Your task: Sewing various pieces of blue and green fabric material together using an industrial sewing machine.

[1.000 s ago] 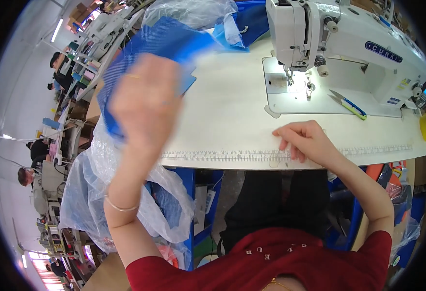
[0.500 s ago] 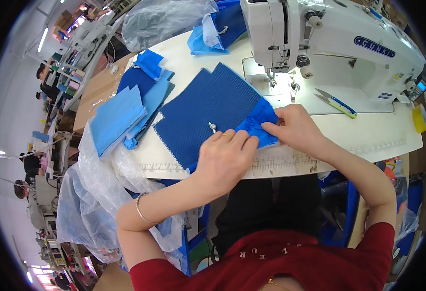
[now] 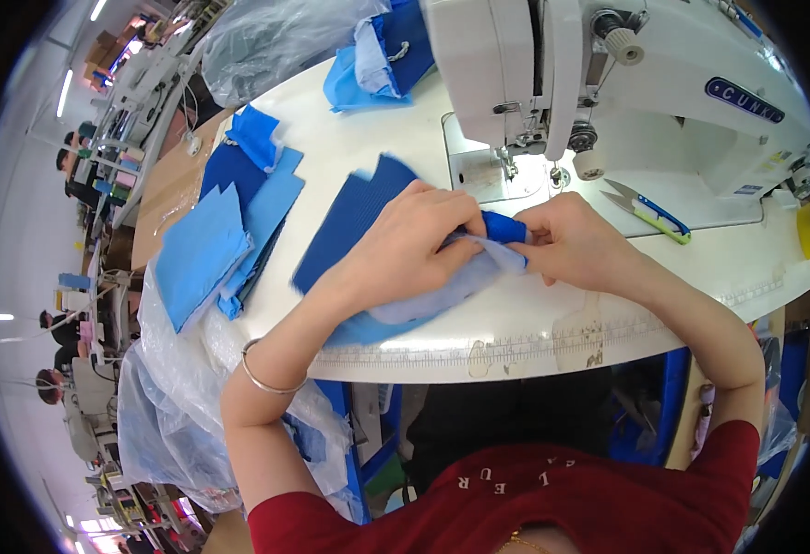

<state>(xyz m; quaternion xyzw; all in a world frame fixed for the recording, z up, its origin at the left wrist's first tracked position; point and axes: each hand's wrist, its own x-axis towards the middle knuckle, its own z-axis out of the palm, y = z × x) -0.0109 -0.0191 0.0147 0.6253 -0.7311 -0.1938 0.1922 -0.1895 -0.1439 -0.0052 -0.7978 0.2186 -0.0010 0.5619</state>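
A navy textured fabric piece [image 3: 340, 222] with a bright blue band and a pale, light-blue layer lies on the white tabletop [image 3: 534, 351]. My left hand [image 3: 409, 245] grips it from above, fingers curled at the folded pale layer, which is slightly blurred. My right hand [image 3: 576, 245] pinches the bright blue end just right of it. Both hands are just in front of the sewing machine's needle plate [image 3: 479, 166]. Blue and green thread snips [image 3: 649, 210] lie to their right. A pile of blue fabric pieces [image 3: 197, 254] sits to the left.
The white sewing machine [image 3: 672, 83] fills the upper right. More blue fabric [image 3: 349, 83] and plastic film [image 3: 266, 46] are at the back left; plastic sheeting [image 3: 165, 406] hangs below. Yellow tape [image 3: 805, 231] is at the right edge. Co-workers [image 3: 82, 175] sit at machines far left.
The fabric has come down from my raised left hand onto the tabletop. My right hand has moved onto it. Since half a second ago, a pale layer has been folded up under my fingers.
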